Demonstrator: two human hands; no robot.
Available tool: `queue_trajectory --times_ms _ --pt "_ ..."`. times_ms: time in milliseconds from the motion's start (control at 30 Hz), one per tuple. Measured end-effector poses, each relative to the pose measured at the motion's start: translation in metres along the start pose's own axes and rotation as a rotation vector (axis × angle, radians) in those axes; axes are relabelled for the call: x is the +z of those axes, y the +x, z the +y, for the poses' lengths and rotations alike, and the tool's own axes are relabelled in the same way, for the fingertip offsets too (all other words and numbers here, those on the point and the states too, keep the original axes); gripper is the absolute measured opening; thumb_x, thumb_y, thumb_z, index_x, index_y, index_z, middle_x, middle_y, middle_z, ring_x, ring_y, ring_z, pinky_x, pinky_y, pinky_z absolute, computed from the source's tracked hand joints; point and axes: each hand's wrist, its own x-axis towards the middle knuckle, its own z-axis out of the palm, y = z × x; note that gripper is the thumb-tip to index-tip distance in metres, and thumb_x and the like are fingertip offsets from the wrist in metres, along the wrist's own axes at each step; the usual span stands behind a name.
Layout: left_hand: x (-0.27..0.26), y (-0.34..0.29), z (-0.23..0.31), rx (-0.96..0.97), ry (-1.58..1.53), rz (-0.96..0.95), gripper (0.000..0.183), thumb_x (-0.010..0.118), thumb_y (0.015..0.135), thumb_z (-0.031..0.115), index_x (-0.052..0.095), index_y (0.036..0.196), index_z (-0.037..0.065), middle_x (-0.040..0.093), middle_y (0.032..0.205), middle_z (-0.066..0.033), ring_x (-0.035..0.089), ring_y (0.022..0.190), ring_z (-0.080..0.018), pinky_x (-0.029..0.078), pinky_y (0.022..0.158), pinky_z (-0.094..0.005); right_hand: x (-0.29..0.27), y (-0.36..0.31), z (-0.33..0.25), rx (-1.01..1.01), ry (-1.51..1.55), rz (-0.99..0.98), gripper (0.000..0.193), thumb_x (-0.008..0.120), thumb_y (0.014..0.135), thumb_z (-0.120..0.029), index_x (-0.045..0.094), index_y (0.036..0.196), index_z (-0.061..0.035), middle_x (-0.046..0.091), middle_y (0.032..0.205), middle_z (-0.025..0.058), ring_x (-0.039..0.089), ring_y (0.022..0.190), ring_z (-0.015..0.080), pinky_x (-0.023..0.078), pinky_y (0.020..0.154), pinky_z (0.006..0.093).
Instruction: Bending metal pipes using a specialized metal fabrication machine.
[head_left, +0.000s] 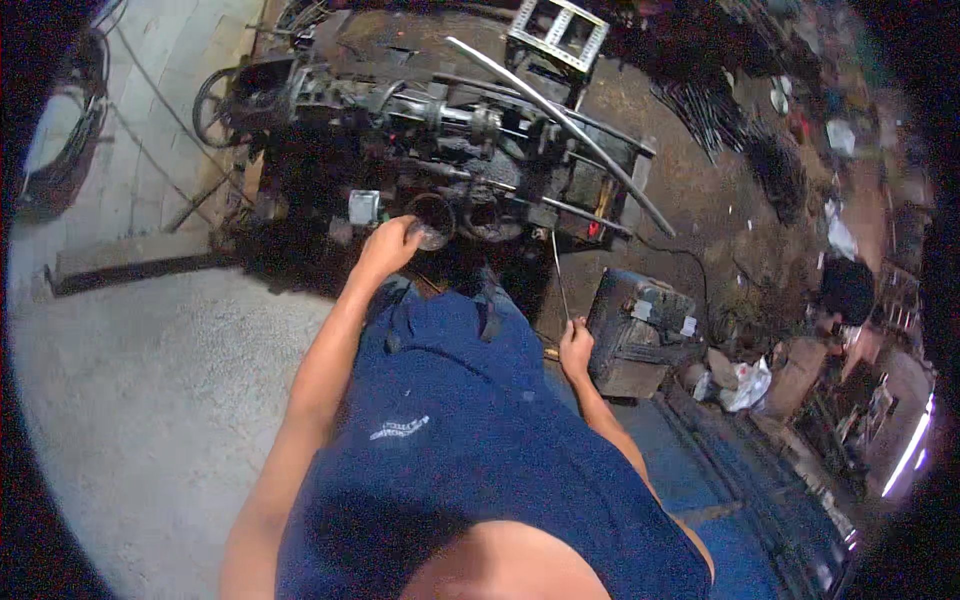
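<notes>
In front of me stands a dark, greasy lathe-like machine [400, 105], with a shiny round bar section along its upper side. My left hand [390, 246] has its fingers closed on the rim of a round metal handwheel [433, 222] at the machine's near side. A second round wheel [485, 220] sits just right of it. Lower and to the right, my right hand [576, 348] is closed around the near end of a thin metal rod [560, 275]. That rod runs up toward the machine's right end; whether it is attached there is hard to see.
A long pale pipe [560, 115] lies slantwise across the machine's right end. Right of my right hand stands a dark box-shaped unit [640, 335]. Thin dark rods [695, 115] lie on the floor at the upper right. A metal beam [140, 258] lies at left.
</notes>
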Motion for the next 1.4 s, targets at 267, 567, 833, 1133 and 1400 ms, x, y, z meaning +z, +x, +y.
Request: queue_trajectory --times_ms 267,567,833,1133,1400 --pt "-0.044 0.016 -0.07 -0.028 -0.225 0.114 0.043 0.06 0.083 0.028 0.058 0.111 -0.005 0.064 0.091 -0.0217 0.063 0.083 -0.0346 0.049 0.074 -0.0407 -0.013 0.035 -0.146 -0.31 0.079 -0.174 0.028 0.054 0.09 -0.019 0.057 0.103 0.0059 0.065 0.086 0.0196 0.064 0.078 0.0236 0.047 0.07 0.0329" --pt "-0.182 0.063 -0.196 0.035 -0.431 0.394 0.035 0.064 0.082 0.02 0.061 0.105 -0.005 0.061 0.073 -0.0161 0.059 0.065 -0.0278 0.048 0.064 -0.0364 0.108 0.107 -0.421 -0.098 0.495 -0.501 0.027 0.048 0.094 -0.032 0.056 0.098 -0.0066 0.042 0.062 -0.0036 0.041 0.052 0.0098 0.032 0.046 0.0239" --pt "-0.329 0.185 -0.365 0.071 0.0 1.096 0.043 0.064 0.078 0.031 0.057 0.11 0.002 0.054 0.104 -0.0194 0.054 0.099 -0.0371 0.043 0.086 -0.0464 0.223 0.122 -0.612 0.338 0.906 -0.838 0.024 0.043 0.095 -0.029 0.051 0.079 -0.0116 0.041 0.063 -0.0023 0.037 0.052 0.012 0.03 0.046 0.0275" --pt "-0.375 0.275 -0.477 -0.36 -0.397 0.28 0.071 0.056 0.079 0.06 0.061 0.102 -0.007 0.06 0.105 -0.0282 0.058 0.1 -0.0421 0.046 0.083 -0.0468 0.285 0.124 -0.692 0.693 1.477 -0.757 0.013 0.032 0.093 -0.016 0.037 0.082 -0.01 0.032 0.06 0.0003 0.031 0.049 0.0135 0.026 0.04 0.0274" --pt "-0.333 0.222 -0.492 -0.148 -0.623 0.642 0.063 0.054 0.085 0.052 0.058 0.109 -0.006 0.061 0.1 -0.0284 0.058 0.098 -0.0421 0.044 0.084 -0.0448 0.269 0.114 -0.672 0.619 1.184 -0.619 0.022 0.039 0.094 -0.023 0.046 0.077 -0.0106 0.036 0.059 -0.001 0.032 0.048 0.0119 0.027 0.042 0.0272"
